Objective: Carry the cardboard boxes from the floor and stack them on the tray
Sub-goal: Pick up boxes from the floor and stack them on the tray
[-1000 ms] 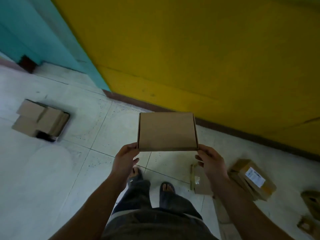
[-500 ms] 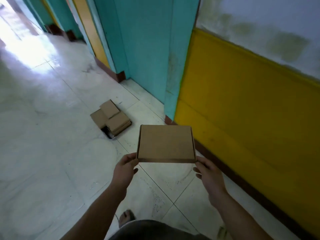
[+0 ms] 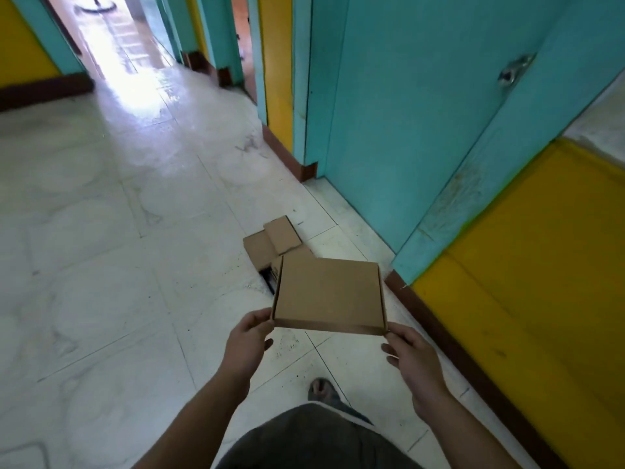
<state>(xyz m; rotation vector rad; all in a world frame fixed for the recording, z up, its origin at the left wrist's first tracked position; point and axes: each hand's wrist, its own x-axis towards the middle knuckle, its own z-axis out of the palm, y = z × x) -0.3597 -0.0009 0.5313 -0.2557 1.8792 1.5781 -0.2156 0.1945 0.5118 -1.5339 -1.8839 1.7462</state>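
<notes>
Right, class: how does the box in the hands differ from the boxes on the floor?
The held box is airborne, gripped at its near corners by the left hand and right hand; the floor boxes lie untouched. The held box is single; the floor boxes overlap in a pile. All are plain brown cardboard.

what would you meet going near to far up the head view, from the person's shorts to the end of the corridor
dark shorts → sandalled foot → left hand and right hand → held cardboard box → pile of boxes beyond it → sunlit doorway at the far end
</notes>
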